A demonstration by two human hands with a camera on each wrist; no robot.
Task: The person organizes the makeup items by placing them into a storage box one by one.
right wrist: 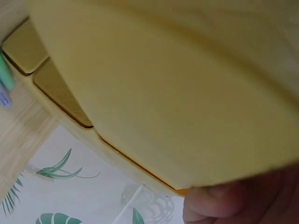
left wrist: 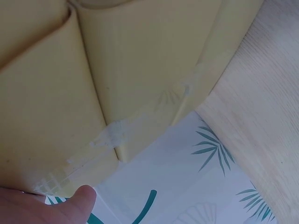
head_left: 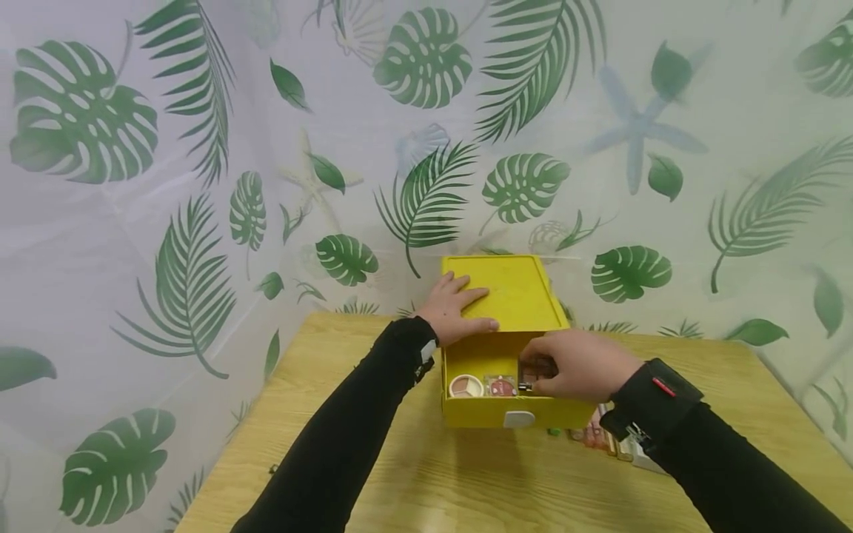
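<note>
A yellow box (head_left: pixel 506 292) stands on the table with its front drawer (head_left: pixel 480 413) pulled out. My left hand (head_left: pixel 456 311) rests on the box top near its left edge, fingers spread; in the left wrist view its thumb (left wrist: pixel 84 203) shows beside the yellow side. With bent fingers, my right hand (head_left: pixel 580 364) holds a dark, clear-lidded makeup palette (head_left: pixel 537 370) at the drawer's right side. A round tricolour makeup compact (head_left: pixel 466 386) and a square clear compact with pink powder (head_left: pixel 501 386) sit left of it. In the right wrist view, a yellow wall hides most of what the fingers (right wrist: pixel 219 200) hold.
Several small cosmetics (head_left: pixel 596 435) lie on the wooden table (head_left: pixel 373 459) to the right of the drawer, partly behind my right wrist. Behind the box rises a white wall covering (head_left: pixel 413 185) with green leaf prints. A white tab (head_left: pixel 519 419) marks the drawer front.
</note>
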